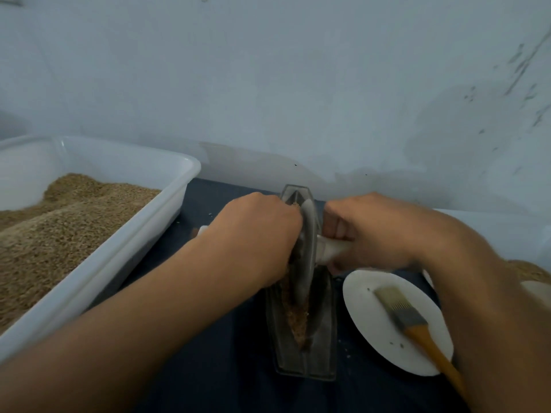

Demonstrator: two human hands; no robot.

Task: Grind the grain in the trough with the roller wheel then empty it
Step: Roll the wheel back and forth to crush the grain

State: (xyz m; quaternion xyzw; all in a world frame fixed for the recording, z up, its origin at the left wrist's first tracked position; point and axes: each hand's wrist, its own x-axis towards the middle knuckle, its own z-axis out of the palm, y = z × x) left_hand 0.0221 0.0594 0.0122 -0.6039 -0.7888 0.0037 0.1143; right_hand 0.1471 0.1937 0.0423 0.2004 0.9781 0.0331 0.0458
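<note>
Tub: white, heaped with whole grain, sits at far left within reach.
Left hand: curls round the roller's left handle.
Roller wheel: stands upright in the trough, centre table.
Grain: brown, coarse, lining the groove.
Right hand: grips the right handle, likely balancing pressure.
Brush: rests on a white plate, seemingly ready for emptying.

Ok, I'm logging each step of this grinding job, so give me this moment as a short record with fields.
left hand: grips the wheel's left handle
right hand: grips the white right handle
wheel: upright in the trough
trough: on dark cloth, brown grain inside
tub: left, holds grain
brush: lies on white plate, right
</note>
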